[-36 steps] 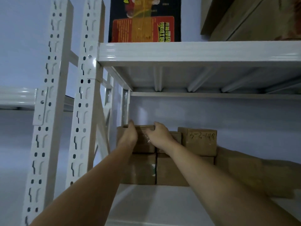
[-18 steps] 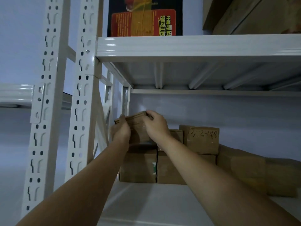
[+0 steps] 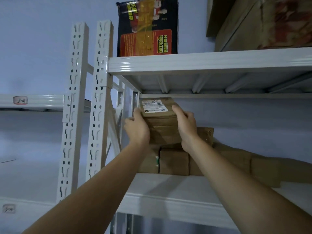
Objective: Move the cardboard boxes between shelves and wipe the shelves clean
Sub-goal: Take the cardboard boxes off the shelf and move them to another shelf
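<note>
Both hands grip a box (image 3: 161,123) by its sides, left hand (image 3: 137,128) and right hand (image 3: 186,126) with fingers curled round it, above the stack (image 3: 173,161) near the shelf's (image 3: 168,188) left end. Its labelled face tilts up, long axis running away from the person. The label's print is unreadable; the arms hide part of the stack.

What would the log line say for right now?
step: lifting box | left hand: grips cardboard box | right hand: grips it | box: tilted, label up | shelf: more boxes
</note>
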`<state>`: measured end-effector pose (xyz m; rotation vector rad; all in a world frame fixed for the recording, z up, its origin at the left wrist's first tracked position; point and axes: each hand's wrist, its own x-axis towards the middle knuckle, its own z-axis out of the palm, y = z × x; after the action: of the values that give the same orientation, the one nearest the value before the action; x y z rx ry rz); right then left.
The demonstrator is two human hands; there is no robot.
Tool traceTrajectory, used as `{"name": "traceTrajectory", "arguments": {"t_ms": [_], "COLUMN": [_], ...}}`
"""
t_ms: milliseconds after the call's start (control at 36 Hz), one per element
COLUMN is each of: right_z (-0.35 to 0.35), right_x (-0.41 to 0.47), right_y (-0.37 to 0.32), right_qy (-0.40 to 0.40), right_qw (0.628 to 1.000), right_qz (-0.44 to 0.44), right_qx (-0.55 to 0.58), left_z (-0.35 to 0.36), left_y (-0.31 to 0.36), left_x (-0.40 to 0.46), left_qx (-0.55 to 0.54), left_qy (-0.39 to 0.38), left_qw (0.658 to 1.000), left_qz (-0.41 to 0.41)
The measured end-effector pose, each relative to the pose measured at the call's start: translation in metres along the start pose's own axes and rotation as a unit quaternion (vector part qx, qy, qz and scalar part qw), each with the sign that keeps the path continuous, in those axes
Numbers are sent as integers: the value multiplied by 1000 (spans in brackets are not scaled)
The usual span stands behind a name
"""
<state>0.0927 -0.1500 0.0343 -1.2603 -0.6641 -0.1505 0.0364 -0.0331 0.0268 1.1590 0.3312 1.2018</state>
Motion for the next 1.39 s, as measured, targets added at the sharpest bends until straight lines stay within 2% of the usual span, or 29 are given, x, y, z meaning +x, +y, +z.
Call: {"name": "traceTrajectory", "arguments": {"t_ms": [139, 250, 361, 444, 583, 750, 1028, 1389], "right_z": [-34, -47, -49, -44, -20, 39, 204, 400], "right_x": [-36, -73, -106, -131, -180, -248, -359, -384], "right_y": [6, 15, 12, 5, -8, -28, -25, 18], "right_qy": [-36, -71, -63, -76, -110, -90, -173, -269], "right_qw": [998, 997, 996, 994, 991, 992, 976, 952], "right_qz": [19, -4, 7, 21, 34, 31, 80, 128], "right_qx": [38, 42, 70, 74, 69, 82, 104, 76], "left_z": [-13, -31, -52, -73, -123, -206, -396, -562], "left_y": [0, -4, 2, 14, 35, 71, 117, 135], "left_x": [-51, -91, -123, -140, -164, -186, -166, -64], "left_qx": [38, 71, 69, 71, 52, 48, 103, 172], "left_qy": [-26, -79, -114, -122, -93, -69, 29, 123], "left_qw": [999, 993, 991, 990, 994, 995, 993, 977], "left_qz": [17, 52, 33, 27, 31, 58, 43, 19]}}
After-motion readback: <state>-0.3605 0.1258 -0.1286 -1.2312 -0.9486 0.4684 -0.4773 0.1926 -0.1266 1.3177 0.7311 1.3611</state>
